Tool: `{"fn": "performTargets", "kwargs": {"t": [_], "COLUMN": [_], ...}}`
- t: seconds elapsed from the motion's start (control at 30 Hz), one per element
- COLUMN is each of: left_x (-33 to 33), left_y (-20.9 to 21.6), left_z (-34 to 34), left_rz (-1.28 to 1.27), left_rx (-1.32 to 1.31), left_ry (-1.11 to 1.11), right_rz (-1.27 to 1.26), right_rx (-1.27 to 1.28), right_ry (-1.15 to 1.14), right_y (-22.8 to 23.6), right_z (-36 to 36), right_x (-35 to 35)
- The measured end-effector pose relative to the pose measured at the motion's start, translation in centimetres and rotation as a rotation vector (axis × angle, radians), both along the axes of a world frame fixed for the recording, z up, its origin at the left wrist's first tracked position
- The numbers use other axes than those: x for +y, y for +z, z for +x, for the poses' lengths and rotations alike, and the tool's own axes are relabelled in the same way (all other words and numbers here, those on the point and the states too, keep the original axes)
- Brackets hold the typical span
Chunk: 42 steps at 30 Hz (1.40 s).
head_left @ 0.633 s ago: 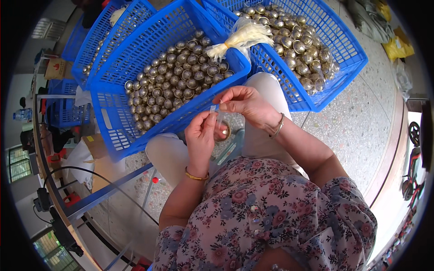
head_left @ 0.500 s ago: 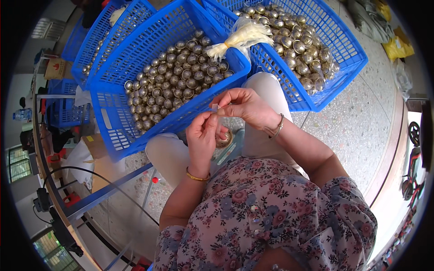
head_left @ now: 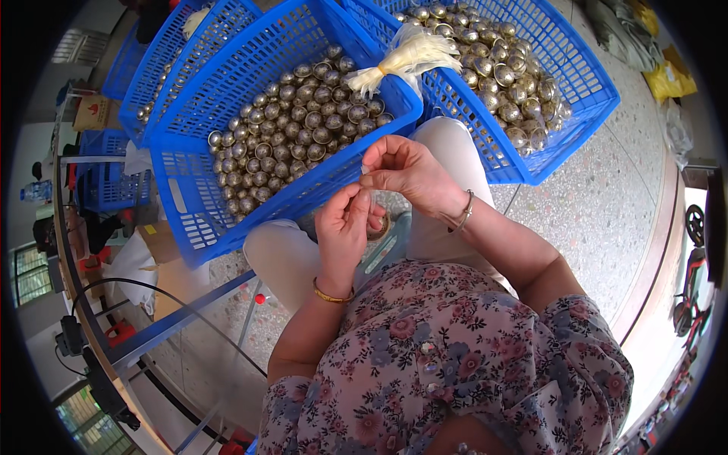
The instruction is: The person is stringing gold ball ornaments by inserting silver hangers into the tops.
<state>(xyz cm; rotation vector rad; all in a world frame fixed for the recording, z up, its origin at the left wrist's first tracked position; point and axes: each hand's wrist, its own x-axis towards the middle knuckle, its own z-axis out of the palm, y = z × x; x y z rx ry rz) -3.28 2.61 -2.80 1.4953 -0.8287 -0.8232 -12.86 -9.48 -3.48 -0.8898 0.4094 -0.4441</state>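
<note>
My left hand [head_left: 343, 226] and my right hand [head_left: 409, 176] meet above my lap. Their fingertips pinch a thin, clear plastic film [head_left: 367, 170], mostly hidden by the fingers. Below the left fingers, between my knees, part of a round metallic ball [head_left: 378, 227] shows; whether it hangs from the film or rests on something, I cannot tell. Just beyond the hands stands a blue plastic basket [head_left: 178, 199] with many silvery, patterned metal balls [head_left: 292, 129] in it. A bundle of pale, translucent plastic strips or bags [head_left: 409, 59], tied with a yellow band, lies over its right rim.
At the right stands a second blue basket [head_left: 535, 171] with larger-looking metallic balls [head_left: 504, 74]. More blue baskets [head_left: 144, 98] are at the far left. A metal-framed table [head_left: 163, 322] with a black cable is on my left. Yellow bags [head_left: 669, 76] lie at the far right.
My right fingers have lifted slightly up and away from the left fingertips, still pinching the film. The left hand has hardly moved, and less of the ball beneath it shows.
</note>
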Motion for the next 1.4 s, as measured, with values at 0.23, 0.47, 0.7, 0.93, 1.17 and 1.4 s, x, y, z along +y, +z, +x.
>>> {"fn": "performTargets", "kwargs": {"t": [0.23,0.47,0.7,0.93,1.17,1.4], "left_x": [-0.2,-0.1,-0.1,0.0,0.2,-1.2], "left_y": [0.5,0.6,1.0,0.7,0.5,0.8], "left_z": [-0.1,0.1,0.1,0.4,1.0,0.8], "left_rz": [-0.002,0.007,0.0,0.019,-0.15,-0.124], "left_rx": [-0.065,-0.097,-0.067,-0.15,0.232,0.595], "left_ry": [-0.043,0.009,0.014,-0.013,-0.074,-0.02], "right_rz": [0.023,-0.022,-0.087,-0.13,-0.364,-1.176], "right_rx": [-0.028,0.035,-0.02,-0.042,0.024,-0.099], "right_ry": [0.028,0.044,0.07,0.107,0.026,-0.208], "right_y": [0.4,1.2,1.1,1.1,2.2,3.5], "right_z": [0.1,-0.3,-0.1,-0.4,-0.4,-0.4], "right_x": [-0.3,-0.7,-0.8,-1.5,-2.1,0.0]}}
